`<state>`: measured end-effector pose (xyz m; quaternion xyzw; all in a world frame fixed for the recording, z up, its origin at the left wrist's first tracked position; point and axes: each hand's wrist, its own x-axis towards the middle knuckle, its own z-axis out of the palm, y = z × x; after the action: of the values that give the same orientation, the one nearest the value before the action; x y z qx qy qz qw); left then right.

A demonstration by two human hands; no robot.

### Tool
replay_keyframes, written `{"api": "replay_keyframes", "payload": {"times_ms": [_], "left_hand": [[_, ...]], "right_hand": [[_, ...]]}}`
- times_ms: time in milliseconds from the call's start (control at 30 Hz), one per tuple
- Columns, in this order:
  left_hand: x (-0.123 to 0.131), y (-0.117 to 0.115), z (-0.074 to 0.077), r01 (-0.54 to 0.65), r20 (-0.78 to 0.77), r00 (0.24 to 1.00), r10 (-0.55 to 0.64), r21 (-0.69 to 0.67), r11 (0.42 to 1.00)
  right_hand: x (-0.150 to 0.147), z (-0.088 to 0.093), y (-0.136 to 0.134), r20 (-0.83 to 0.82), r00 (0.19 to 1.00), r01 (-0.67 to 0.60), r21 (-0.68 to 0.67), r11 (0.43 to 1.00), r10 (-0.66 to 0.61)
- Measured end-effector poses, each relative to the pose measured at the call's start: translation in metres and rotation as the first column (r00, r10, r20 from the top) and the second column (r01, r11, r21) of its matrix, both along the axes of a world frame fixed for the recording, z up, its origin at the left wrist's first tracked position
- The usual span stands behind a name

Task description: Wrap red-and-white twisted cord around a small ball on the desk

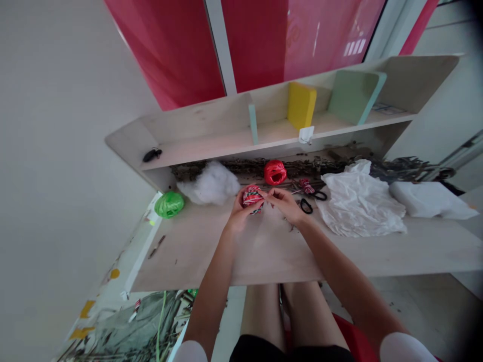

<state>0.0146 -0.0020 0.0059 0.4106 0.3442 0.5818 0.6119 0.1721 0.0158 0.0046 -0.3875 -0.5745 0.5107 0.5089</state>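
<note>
As we look down over the worktop (264, 254), here's the action: the left hand (238, 213) is curled around a ball of red-and-green twine (252, 197), its fingers closed firmly on the ball's left side. Coming in from the other side, the right hand (285, 205) has its fingertips (266, 194) pinched tight against the ball's right edge. Is there a single strand caught in that pinch? Too small to tell from up here! The ball sits right between the two hands, gripped by both.

Just beyond them, a red raffia ball (275, 172) sits near the back of the worktop. Black-handled scissors (306, 205) lie just beside the right hand, with a small red-striped bundle (307, 186) by their blades. To the left, there's a puff of white stuffing (209, 183), then a green raffia ball (169, 204) further out. Over on the right, a crumpled white plastic sheet (358, 201) lies next to a folded white cloth (430, 199). Dried twigs (302, 166) run along the back, beneath a shelf unit (196, 136) holding a yellow block (301, 104).
</note>
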Motion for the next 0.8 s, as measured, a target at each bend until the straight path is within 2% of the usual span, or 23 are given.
{"api": "replay_keyframes", "payload": {"times_ms": [133, 300, 400, 633, 800], "left_hand": [[-0.002, 0.003, -0.001, 0.045, 0.043, 0.998, -0.045, -0.002, 0.999], [-0.003, 0.009, -0.007, -0.067, 0.021, 0.998, 0.067, 0.011, 0.998], [-0.003, 0.01, -0.009, -0.084, 0.015, 0.996, 0.084, 0.018, 0.996], [-0.009, 0.006, -0.01, 0.088, 0.163, 0.984, -0.075, -0.075, 0.993], [-0.01, 0.003, -0.006, 0.139, 0.268, 0.959, -0.09, -0.169, 0.976]], "right_hand": [[-0.002, -0.001, 0.0, -0.002, 0.999, -0.04, -0.003, 0.999, 0.04], [0.0, -0.004, 0.001, 0.011, 1.0, 0.004, 0.013, 1.0, -0.005], [0.0, -0.007, 0.002, 0.023, 1.0, 0.013, 0.021, 1.0, -0.013], [-0.004, -0.013, 0.005, 0.049, 0.999, -0.012, 0.012, 1.0, 0.011], [-0.005, -0.014, 0.006, 0.006, 1.0, -0.019, 0.009, 1.0, 0.019]]}}
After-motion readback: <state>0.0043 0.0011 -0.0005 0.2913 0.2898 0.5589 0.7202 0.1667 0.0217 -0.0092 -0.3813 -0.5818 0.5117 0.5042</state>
